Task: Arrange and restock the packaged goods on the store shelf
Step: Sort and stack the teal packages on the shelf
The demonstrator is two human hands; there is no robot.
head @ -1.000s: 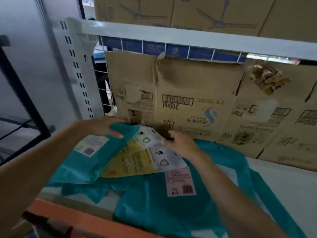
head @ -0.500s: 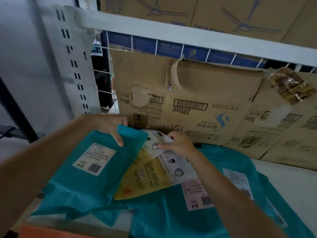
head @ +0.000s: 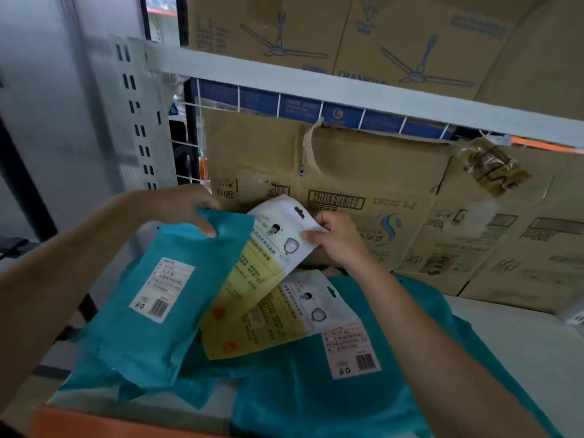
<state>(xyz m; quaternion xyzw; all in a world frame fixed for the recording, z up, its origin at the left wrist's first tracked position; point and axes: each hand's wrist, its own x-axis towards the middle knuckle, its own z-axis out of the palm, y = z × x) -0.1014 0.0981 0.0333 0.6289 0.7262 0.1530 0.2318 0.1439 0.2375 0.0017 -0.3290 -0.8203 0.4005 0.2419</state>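
Shop stockroom/aisle: white slotted shelf upright (head: 139, 121), cardboard cartons (head: 363, 191) stacked behind, barcoded teal retail packs (head: 158, 298) on shelf.

one view only: head-worn wide-angle camera, facing forward and down into a white metal shelf bay (head: 521, 343). very near. both forearms come in from the bottom edge, with the left hand (head: 180, 205) and right hand (head: 339, 241) mid-frame. brown cardboard boxes (head: 379, 172) at the shelf's back fill the middle. the upper white shelf rail (head: 316, 85) crosses the top at a slant.
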